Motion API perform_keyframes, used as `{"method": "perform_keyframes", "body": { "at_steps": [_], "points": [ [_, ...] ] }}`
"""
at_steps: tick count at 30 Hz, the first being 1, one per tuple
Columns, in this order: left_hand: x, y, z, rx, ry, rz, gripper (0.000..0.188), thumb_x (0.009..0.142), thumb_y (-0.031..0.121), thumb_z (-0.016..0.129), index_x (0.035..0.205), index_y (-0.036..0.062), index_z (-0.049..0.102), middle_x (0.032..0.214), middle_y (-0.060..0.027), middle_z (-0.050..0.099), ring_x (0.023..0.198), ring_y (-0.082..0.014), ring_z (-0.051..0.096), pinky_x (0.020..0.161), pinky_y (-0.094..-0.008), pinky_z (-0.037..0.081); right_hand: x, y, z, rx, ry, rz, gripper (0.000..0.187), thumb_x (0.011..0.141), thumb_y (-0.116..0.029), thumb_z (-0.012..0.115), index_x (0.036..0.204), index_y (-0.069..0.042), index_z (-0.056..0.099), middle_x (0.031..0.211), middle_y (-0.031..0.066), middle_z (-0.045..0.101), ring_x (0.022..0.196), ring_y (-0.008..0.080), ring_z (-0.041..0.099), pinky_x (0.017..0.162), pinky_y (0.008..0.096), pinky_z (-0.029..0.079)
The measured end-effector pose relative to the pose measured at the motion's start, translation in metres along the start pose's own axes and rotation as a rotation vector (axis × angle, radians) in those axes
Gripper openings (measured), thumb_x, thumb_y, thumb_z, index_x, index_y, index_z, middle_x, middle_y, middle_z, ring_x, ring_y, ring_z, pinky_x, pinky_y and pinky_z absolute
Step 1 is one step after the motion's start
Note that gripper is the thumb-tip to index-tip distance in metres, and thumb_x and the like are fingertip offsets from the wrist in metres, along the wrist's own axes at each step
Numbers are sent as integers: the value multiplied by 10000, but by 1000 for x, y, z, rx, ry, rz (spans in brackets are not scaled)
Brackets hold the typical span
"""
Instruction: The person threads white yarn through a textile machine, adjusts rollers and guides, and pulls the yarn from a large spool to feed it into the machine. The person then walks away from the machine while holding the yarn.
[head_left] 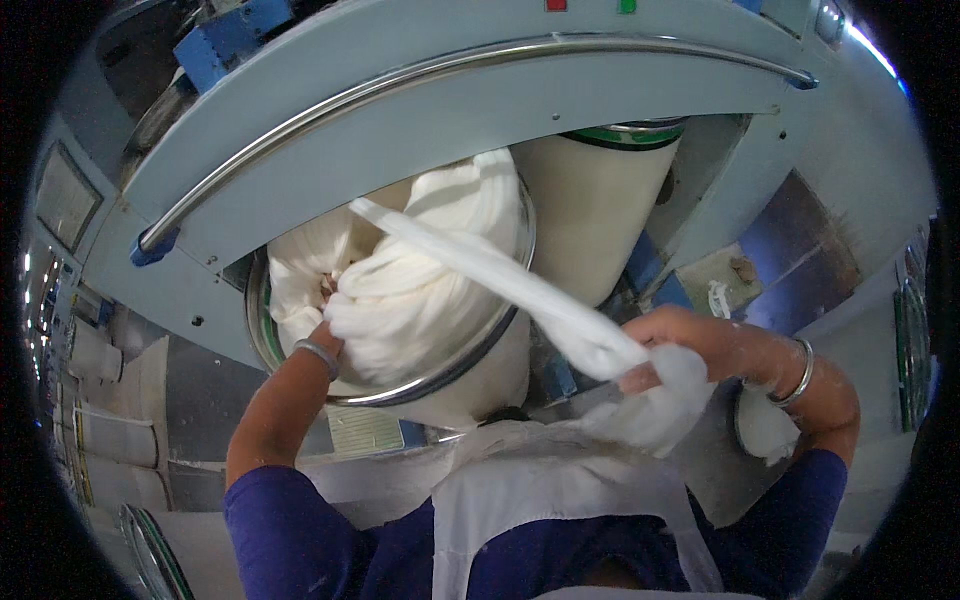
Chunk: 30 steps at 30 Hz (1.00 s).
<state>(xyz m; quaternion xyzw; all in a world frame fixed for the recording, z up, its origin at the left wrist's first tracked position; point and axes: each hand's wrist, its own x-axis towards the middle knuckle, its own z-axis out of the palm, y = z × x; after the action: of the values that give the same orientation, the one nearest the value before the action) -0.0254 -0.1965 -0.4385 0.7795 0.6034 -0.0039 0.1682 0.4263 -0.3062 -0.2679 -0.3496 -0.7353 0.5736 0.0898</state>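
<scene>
Thick coils of white cotton sliver fill a round can with a metal rim, standing partly under the machine. My left hand reaches into the can at the left side of the coils; its fingers are mostly sunk in the cotton. A loose length of sliver stretches from the back of the can to my right hand. That hand is closed round it, clear of the can on the right, and a soft bunch of sliver hangs from it before my apron.
A grey machine with a curved metal rail spans the far side. Another tall white can stands beneath it to the right. Several more cans line the left. A small step-like block sits at the right.
</scene>
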Motion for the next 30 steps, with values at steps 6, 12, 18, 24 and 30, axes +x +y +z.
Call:
{"method": "perform_keyframes", "body": {
  "at_steps": [6,12,18,24,30],
  "points": [
    [33,-5,-10,-28,-59,-20,695,889,412,526,1438,72,268,1434,-218,334,1292,-381,369,1013,-541,342,16,59,-57,39,196,39,385,832,-314,708,1021,15,641,854,89,672,789,144,617,699,315,488],
    [41,1,-16,-59,-82,-71,634,911,382,504,1416,51,314,1407,-218,376,1267,-374,402,1007,-526,358,15,133,-101,-81,-14,173,431,811,-397,709,969,0,650,801,120,661,763,191,626,678,359,482],
    [30,10,-11,-85,-59,-128,577,933,351,482,1395,29,359,1379,-219,418,1242,-367,436,1000,-510,374,78,175,-88,-28,-98,53,441,799,-392,727,944,19,660,751,59,653,692,137,602,617,306,469],
    [-3,17,-48,-510,136,-180,526,955,321,460,1374,7,404,1352,-219,459,1217,-360,470,994,-495,390,94,173,-118,-103,-78,63,400,827,-365,687,964,9,653,821,128,672,761,164,628,676,342,490],
    [-90,89,-67,-364,994,-305,448,942,259,518,1287,-26,511,1258,-179,561,1179,-271,518,988,-364,416,146,153,-126,-560,457,-306,318,727,-36,630,1036,-107,619,1077,129,617,913,328,640,741,433,531]
  ]
}}
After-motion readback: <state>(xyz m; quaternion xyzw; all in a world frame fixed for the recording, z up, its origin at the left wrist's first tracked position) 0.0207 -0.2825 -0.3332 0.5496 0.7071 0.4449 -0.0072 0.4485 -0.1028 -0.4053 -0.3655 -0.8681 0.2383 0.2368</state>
